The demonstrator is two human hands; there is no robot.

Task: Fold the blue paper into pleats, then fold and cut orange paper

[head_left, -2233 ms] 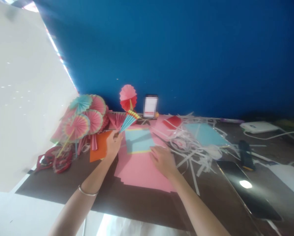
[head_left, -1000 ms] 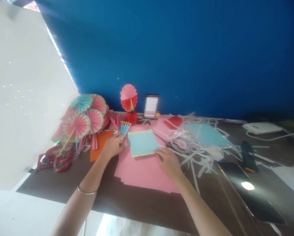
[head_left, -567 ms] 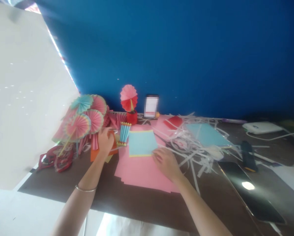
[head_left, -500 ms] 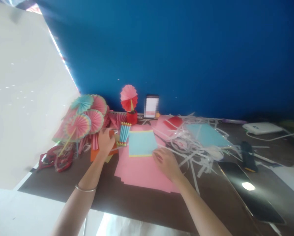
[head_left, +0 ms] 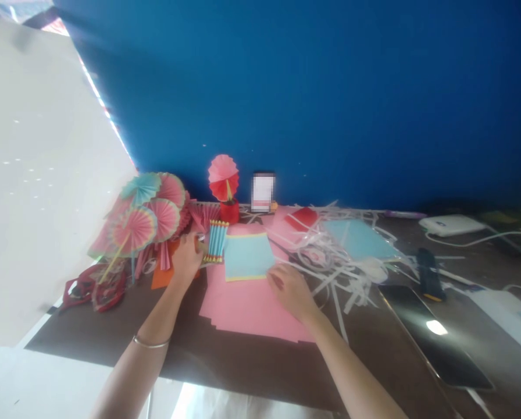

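A light blue paper with yellow edges [head_left: 248,257] lies flat on a stack of pink sheets [head_left: 243,308]. My right hand [head_left: 289,288] rests with bent fingers at that paper's lower right corner. To the left, my left hand [head_left: 188,257] is beside a pleated blue strip with yellow and red ends [head_left: 217,240], over orange paper [head_left: 161,277]. Its fingertips are curled near a small brownish thing too blurred to name, and whether they grip it is unclear.
Paper fans [head_left: 134,227] pile up at the left beside red-handled scissors [head_left: 95,286]. A fan stands in a red holder [head_left: 229,210] at the back. White paper strips [head_left: 356,279] and a phone [head_left: 435,334] lie on the right.
The whole view has shifted slightly, so things appear a little further left. Both hands stay at about the same places by the papers.
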